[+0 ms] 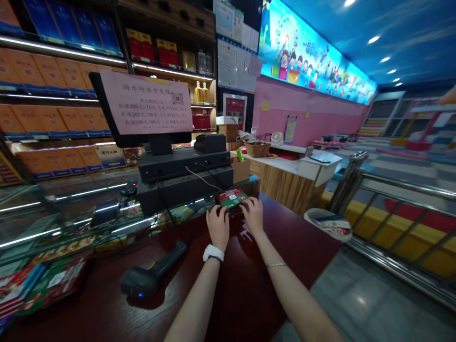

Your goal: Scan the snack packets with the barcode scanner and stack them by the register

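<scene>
Packet: here it is, the flat red-and-green packet with a white label patch [233, 197], at the far end of the glossy dark-red counter [285, 247], just in front of the black box-shaped register base [185, 168]; whether it lies flat or is slightly lifted, I cannot tell.
Left hand: in comes the hand above the white wristband [218, 225], fingers half bent and a little spread, tips at the packet's near left edge; a firm pinch cannot be made out.
Right hand: over on the other side [253, 216], fingers curved, slightly parted, tips at the right near corner; how tightly they close is hidden.
Handling: a nice matched pair of contacts; even, light pressure from both sides should keep the packet level and uncreased, fingers best kept clear of the white label.
Scanner: the black handheld scanner with a blue light [151, 275] rests near the left forearm, handle pointing towards the packet; the elbow wants room there.
</scene>
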Demonstrator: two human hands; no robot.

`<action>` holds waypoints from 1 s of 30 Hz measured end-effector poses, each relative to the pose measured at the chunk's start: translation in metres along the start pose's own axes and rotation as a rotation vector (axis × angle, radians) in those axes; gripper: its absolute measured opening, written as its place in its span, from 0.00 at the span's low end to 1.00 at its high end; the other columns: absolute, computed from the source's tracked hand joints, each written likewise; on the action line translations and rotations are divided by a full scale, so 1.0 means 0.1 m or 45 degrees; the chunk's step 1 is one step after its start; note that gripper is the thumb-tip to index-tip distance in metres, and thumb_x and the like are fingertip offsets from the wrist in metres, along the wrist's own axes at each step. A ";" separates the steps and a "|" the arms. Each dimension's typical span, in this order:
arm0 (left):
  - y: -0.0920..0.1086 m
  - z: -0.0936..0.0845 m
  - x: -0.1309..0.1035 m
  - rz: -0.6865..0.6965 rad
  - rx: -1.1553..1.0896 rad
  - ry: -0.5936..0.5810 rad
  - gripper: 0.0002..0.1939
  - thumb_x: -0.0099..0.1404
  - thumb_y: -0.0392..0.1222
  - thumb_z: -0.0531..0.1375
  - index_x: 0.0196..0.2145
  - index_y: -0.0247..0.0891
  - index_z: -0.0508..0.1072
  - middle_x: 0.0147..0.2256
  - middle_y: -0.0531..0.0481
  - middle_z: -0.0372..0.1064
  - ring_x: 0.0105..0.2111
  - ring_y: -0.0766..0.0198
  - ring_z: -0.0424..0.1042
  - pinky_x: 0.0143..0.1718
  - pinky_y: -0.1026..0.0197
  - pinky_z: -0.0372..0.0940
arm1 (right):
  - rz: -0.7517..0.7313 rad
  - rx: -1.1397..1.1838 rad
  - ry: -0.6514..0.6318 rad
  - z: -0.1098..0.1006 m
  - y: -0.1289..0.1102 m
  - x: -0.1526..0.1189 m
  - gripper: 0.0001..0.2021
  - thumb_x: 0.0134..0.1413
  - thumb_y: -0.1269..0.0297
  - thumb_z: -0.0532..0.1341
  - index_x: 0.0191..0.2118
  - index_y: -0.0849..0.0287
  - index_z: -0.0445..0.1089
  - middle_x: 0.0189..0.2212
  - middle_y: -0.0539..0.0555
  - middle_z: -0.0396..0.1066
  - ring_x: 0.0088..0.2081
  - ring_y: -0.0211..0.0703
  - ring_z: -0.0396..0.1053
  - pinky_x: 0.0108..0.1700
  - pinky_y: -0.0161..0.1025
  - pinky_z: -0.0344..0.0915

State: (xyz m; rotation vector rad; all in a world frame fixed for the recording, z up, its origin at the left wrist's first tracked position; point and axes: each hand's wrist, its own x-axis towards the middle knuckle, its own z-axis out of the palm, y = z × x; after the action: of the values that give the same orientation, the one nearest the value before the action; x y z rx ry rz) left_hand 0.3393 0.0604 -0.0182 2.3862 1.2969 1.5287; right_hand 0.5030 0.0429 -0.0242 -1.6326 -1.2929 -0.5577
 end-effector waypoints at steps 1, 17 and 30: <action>0.00 -0.01 -0.01 0.053 0.020 -0.010 0.15 0.69 0.37 0.53 0.49 0.41 0.74 0.51 0.42 0.70 0.53 0.54 0.68 0.64 0.41 0.53 | -0.010 -0.024 -0.007 -0.01 -0.03 -0.01 0.11 0.63 0.60 0.55 0.40 0.56 0.74 0.43 0.57 0.71 0.48 0.50 0.67 0.62 0.60 0.51; 0.04 0.01 -0.05 0.218 0.121 -0.245 0.24 0.70 0.37 0.49 0.62 0.40 0.63 0.63 0.48 0.61 0.64 0.49 0.56 0.66 0.37 0.48 | 0.004 -0.060 -0.300 -0.04 -0.24 -0.15 0.28 0.55 0.76 0.48 0.60 0.53 0.65 0.61 0.58 0.63 0.61 0.51 0.59 0.65 0.64 0.49; 0.03 -0.01 -0.04 0.178 0.168 -0.262 0.28 0.67 0.34 0.49 0.63 0.44 0.62 0.63 0.47 0.60 0.65 0.50 0.55 0.66 0.35 0.46 | 0.016 -0.016 -0.331 0.06 -0.27 -0.25 0.35 0.51 0.75 0.50 0.66 0.50 0.55 0.68 0.55 0.52 0.67 0.55 0.51 0.65 0.66 0.48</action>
State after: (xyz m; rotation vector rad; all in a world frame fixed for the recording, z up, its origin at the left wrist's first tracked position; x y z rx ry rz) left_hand 0.3394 0.0554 -0.0196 2.6834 1.2474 1.2192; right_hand 0.4683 0.0353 -0.0366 -1.7656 -1.4676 -0.3542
